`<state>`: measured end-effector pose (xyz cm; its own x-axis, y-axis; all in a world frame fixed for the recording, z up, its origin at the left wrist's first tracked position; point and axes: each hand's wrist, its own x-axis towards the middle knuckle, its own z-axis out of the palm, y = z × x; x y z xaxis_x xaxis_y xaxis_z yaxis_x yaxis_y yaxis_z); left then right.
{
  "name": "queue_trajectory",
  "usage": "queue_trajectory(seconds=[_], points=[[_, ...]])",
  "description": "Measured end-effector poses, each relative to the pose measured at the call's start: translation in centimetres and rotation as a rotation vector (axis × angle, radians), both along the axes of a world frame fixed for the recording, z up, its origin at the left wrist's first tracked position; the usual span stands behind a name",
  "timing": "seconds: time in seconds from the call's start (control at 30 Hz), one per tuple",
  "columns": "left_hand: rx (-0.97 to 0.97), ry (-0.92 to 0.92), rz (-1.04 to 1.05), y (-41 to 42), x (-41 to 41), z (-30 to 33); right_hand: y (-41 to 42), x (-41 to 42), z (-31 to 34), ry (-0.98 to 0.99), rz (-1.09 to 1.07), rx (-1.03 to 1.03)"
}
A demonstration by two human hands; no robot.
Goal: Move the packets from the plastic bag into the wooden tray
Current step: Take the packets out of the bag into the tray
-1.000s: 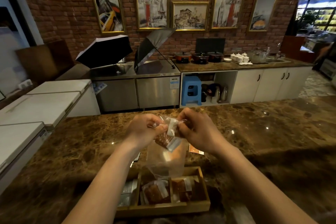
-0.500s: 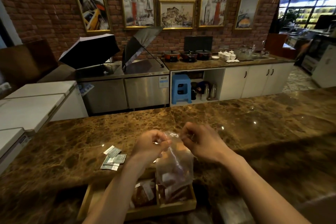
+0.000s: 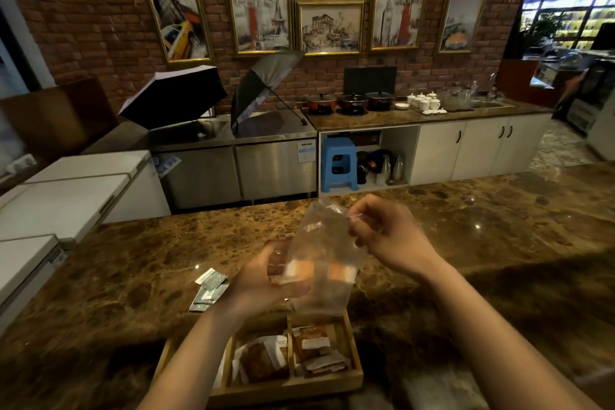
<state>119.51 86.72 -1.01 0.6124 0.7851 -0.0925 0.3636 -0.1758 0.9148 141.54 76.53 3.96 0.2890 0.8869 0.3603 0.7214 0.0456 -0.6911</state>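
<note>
A clear plastic bag (image 3: 321, 263) hangs above the wooden tray (image 3: 352, 343), held between both hands. My right hand (image 3: 389, 236) pinches its top edge. My left hand (image 3: 266, 280) cups the bag's lower left side, fingers curled under it. An orange patch shows through the bag's lower part; I cannot tell whether a packet lies inside. The tray sits on the marble counter near me, split into compartments. Brown packets (image 3: 263, 359) fill the middle compartment and more packets (image 3: 314, 349) lie in the right one.
Several small grey sachets (image 3: 209, 289) lie on the brown marble counter (image 3: 482, 260) left of my left hand. Beyond the counter stand white chest freezers (image 3: 66, 190), a steel fridge unit, open umbrellas, a blue stool and white cabinets.
The bag has been lifted and looks emptier; its brown packets now lie in the tray. My left hand dropped from the bag's top to its lower side. The camera tilted down and left.
</note>
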Motion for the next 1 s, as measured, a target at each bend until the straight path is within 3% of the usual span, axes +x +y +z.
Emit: queue_trajectory(seconds=[0.13, 0.37, 0.6, 0.73, 0.9, 1.0], points=[[-0.062, 0.002, 0.009, 0.1, -0.5, -1.3, -0.4, 1.2, 0.4, 0.255, -0.083, 0.024], [-0.221, -0.289, 0.188, 0.6, 1.4, -0.8, -1.5, 3.6, -1.6, 0.47, -0.204, 0.024], [-0.27, -0.464, 0.271, -0.4, 6.9, 1.2, -3.2, 6.2, -3.4, 0.451, -0.267, 0.196], [-0.283, -0.56, 0.282, -1.9, 10.5, 1.8, -4.3, 8.0, -4.1, 0.46, -0.316, 0.192], [-0.13, -0.442, 0.244, -3.5, 14.9, 0.6, -6.5, 11.0, -5.7, 0.348, -0.399, 0.174], [0.003, -0.229, 0.143, -4.6, 17.3, -1.4, -8.1, 12.5, -7.5, 0.232, -0.456, 0.112]])
